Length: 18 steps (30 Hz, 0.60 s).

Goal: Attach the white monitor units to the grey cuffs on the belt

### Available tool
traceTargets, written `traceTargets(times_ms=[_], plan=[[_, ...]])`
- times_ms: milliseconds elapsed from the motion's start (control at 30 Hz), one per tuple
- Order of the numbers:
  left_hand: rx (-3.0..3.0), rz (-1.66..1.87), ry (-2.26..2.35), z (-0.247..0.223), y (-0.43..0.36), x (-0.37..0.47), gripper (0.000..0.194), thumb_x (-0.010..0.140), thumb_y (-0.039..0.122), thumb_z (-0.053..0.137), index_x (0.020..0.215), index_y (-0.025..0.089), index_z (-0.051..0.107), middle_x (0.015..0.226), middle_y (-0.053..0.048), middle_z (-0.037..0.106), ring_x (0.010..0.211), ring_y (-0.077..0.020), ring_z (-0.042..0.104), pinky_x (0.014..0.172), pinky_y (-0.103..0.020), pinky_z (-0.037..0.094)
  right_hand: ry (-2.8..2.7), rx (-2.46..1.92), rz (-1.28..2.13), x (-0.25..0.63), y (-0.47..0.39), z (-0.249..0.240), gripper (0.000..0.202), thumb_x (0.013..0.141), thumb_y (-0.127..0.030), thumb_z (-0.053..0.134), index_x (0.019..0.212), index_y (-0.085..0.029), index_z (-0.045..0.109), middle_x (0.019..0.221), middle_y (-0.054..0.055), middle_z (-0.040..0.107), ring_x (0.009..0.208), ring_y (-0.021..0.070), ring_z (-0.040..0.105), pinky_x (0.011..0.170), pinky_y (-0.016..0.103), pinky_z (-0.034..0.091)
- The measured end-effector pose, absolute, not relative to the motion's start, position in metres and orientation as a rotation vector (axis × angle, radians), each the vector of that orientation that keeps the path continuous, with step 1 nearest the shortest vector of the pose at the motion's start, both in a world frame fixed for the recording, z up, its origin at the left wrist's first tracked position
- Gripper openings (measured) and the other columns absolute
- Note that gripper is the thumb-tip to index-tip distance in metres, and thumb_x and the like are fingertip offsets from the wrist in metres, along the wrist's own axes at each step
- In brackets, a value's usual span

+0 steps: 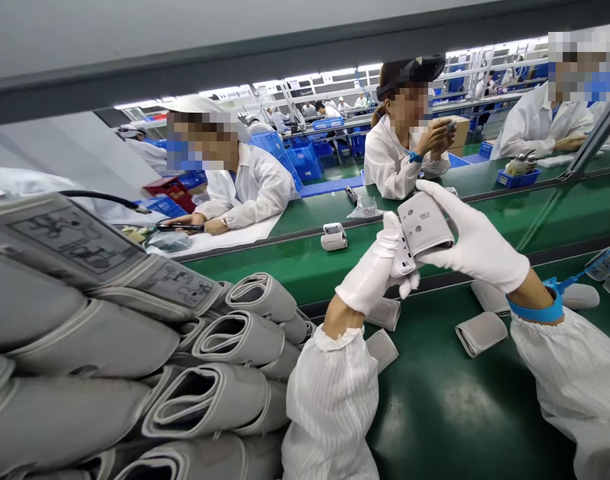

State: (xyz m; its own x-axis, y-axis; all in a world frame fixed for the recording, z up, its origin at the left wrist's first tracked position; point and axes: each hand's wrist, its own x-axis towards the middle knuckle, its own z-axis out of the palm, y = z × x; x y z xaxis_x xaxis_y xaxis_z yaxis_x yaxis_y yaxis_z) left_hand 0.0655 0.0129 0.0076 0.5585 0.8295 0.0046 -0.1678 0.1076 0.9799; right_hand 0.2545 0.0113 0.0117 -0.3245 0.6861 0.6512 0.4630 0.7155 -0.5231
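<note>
Both my hands wear white gloves and hold one unit above the green bench's near edge. My left hand [379,267] grips a white device [403,257] with small ports along its side. Around the grey cuff [427,223] joined to that device, my right hand [477,243] has its thumb below and its fingers above. Two dark round marks and a small rectangle show on the cuff. Under my hands, rolled grey cuffs [481,333] lie on the green surface [449,407].
A tall stack of rolled grey cuffs [239,337] fills the left. On the green belt [295,257] sits another device with a cuff [333,237]. Several people in white work opposite; a blue tray [519,177] stands at the right. A grey shelf edge [235,60] crosses overhead.
</note>
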Motion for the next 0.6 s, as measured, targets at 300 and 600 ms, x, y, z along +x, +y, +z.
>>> traceTargets(times_ms=[300,600], plan=[[1.093,0.957,0.691,0.0133,0.0164,0.0645,0.091,0.084,0.093,0.032,0.086,0.012,0.073,0.068,-0.015,0.067,0.060,-0.0278,0.068,0.052,-0.040,0.062,-2.109,-0.869,0.056,0.2617,0.0128,0.0097,0.082,0.076,-0.022,0.076,0.153,-0.023,0.047,0.152,0.009,0.054,0.141,0.0305,0.052,0.121,0.047,0.042],[1.131,0.997,0.603,0.0098,0.0157,0.0688,0.084,0.086,0.091,0.036,0.096,0.017,0.075,0.073,-0.015,0.072,0.084,-0.0351,0.076,0.074,-0.047,0.067,-2.163,-0.822,-0.077,0.2596,0.0130,0.0095,0.081,0.074,-0.025,0.074,0.151,-0.024,0.049,0.151,0.008,0.055,0.139,0.0329,0.055,0.121,0.048,0.044]])
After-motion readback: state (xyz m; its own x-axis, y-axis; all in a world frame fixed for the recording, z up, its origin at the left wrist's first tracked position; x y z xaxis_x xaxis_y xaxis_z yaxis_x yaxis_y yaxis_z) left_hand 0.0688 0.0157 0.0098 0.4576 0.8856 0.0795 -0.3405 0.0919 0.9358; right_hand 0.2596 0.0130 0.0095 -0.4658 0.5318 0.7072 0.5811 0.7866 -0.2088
